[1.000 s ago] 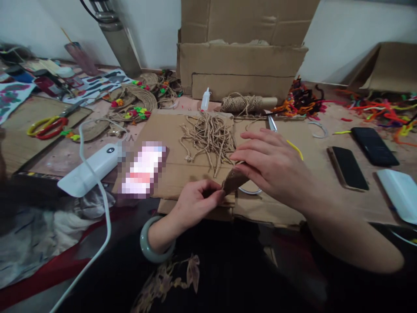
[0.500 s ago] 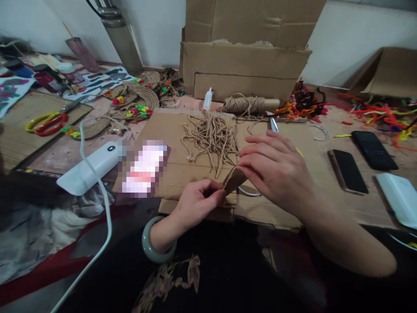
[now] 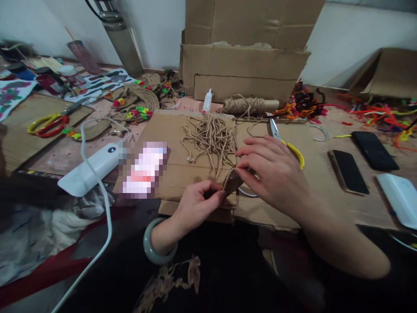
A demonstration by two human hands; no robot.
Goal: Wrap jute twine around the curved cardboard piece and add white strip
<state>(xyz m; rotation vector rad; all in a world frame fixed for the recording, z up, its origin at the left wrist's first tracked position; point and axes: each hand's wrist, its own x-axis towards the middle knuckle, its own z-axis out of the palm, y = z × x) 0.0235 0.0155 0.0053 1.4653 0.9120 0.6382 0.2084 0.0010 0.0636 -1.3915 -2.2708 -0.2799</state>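
Note:
Between my two hands is a small piece of cardboard, tilted up, with a cord-like line along its upper edge. My left hand pinches its lower left end between thumb and fingers. At the upper right end, my right hand grips it with thumb and forefinger, the other fingers stretched out above. Just beyond lies a tangled heap of cut jute cord on a flat cardboard sheet. Scissors with yellow handles lie partly hidden behind my right hand.
A jute cord roll and a small white bottle stand behind the heap. Left are a lit phone, a white device and red-yellow scissors. Right are two dark phones and a white box. Colourful yarn lies behind.
My right hand has shifted slightly left and down, so more of the yellow-handled scissors shows. Both hands keep hold of the cardboard piece.

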